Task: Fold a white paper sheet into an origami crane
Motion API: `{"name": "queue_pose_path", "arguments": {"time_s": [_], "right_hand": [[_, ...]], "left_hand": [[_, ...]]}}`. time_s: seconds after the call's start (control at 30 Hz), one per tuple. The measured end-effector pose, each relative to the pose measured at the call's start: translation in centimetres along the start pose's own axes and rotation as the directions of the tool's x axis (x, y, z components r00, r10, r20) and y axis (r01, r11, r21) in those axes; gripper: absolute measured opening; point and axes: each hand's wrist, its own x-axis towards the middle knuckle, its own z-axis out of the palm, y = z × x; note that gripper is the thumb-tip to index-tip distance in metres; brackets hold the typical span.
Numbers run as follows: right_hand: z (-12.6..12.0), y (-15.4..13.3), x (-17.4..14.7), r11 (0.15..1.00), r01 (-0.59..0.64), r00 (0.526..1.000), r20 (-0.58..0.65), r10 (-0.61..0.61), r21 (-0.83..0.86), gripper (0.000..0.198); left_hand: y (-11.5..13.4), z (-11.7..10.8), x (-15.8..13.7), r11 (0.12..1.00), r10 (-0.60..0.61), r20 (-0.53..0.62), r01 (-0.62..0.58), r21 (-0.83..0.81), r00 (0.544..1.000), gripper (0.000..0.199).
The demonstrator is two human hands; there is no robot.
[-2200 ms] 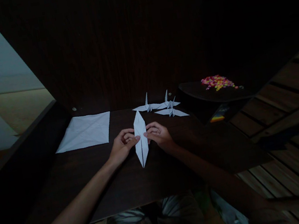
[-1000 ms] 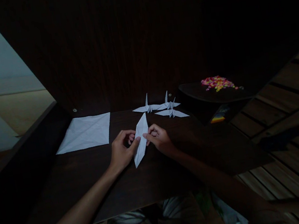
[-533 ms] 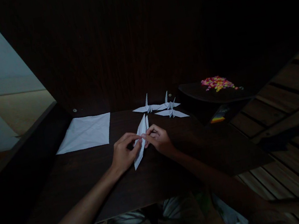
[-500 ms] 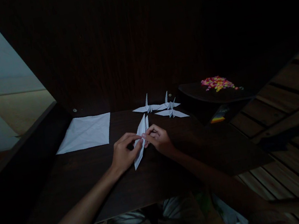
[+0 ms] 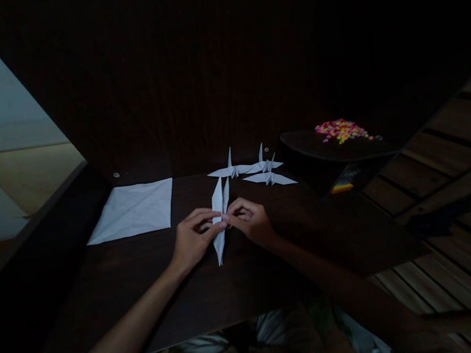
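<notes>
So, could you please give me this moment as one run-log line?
left grip: on folded paper | right grip: on folded paper | beyond: three cranes | left: sheet | right: colourful bits on shelf

Left hand (image 5: 192, 237) and right hand (image 5: 248, 222) pinch a narrow folded white paper (image 5: 217, 197) between them. Two split points rise beyond the fingers; pointed lower end on their near side. Three white paper birds (image 5: 269, 178) just past the fingers, rightward. Creased white sheet (image 5: 135, 211) on dark tabletop (image 5: 193, 304), left of the fingers. Heap of small colourful pieces (image 5: 343, 130) on curved shelf (image 5: 310, 151), well right of the fingers.
</notes>
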Motion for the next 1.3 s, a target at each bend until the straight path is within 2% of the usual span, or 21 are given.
{"name": "queue_pose_path", "arguments": {"time_s": [0.1,0.23,0.33,0.53,0.73,0.97,1.07,1.3], "right_hand": [[-0.24,0.15,0.08,0.999,0.036,0.999,0.03,-0.035,-0.026,0.02],[-0.28,0.07,0.26,0.997,0.063,0.998,0.0,-0.063,-0.042,0.019],[-0.17,-0.03,0.35,0.998,0.051,0.999,0.012,-0.051,-0.043,0.021],[0.05,-0.07,0.33,1.0,-0.009,0.998,0.058,0.01,-0.024,0.02],[0.16,0.22,0.28,0.998,-0.021,0.997,0.073,0.016,0.065,0.015],[0.39,0.24,0.33,0.983,-0.025,1.0,-0.007,0.027,0.184,0.032],[0.27,-0.04,0.39,0.989,-0.013,1.0,-0.018,0.016,0.145,0.027],[0.14,-0.28,0.24,0.991,-0.113,0.994,-0.003,0.113,0.072,0.02]], "left_hand": [[0.03,-0.03,0.03,1.0,-0.01,-0.009,0.01,-0.014,1.0,0.021],[-0.13,-0.17,0.12,0.997,-0.052,-0.038,0.049,-0.061,0.998,0.025],[-0.34,-0.15,0.17,0.984,-0.102,-0.026,0.097,-0.148,0.994,0.032],[-0.53,0.03,0.33,0.961,-0.089,-0.083,0.064,-0.268,0.993,0.04],[-0.79,-0.38,0.52,0.954,-0.127,-0.129,0.085,-0.289,0.983,0.026],[-0.71,-0.48,0.53,0.913,-0.228,-0.037,0.2,-0.356,0.973,0.018],[-0.41,-0.28,0.44,0.881,-0.27,0.004,0.249,-0.402,0.963,0.019],[-0.06,0.11,0.23,0.846,-0.319,0.038,0.302,-0.44,0.947,0.019]]}}
